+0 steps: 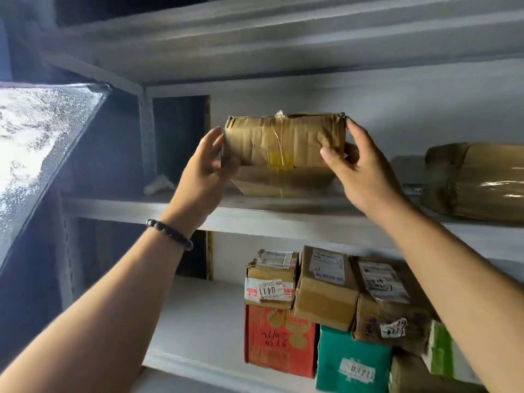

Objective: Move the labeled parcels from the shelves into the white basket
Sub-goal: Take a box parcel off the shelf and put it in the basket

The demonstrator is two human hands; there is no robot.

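Creased matt cardboard parcel (285, 140), glossy tape (273, 137)

The left hand (204, 168) and right hand (365, 171) grip the ends of a taped brown parcel (283, 140); just under the grip, a flatter carton (283, 184); right of it, a film-wrapped bundle (476, 180); below, labelled boxes (326, 287).

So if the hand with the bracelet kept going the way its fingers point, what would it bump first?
The left hand points up and right, at the brown parcel it grips by one end. So the parcel comes first; behind it probably the back wall, but depth is unclear.
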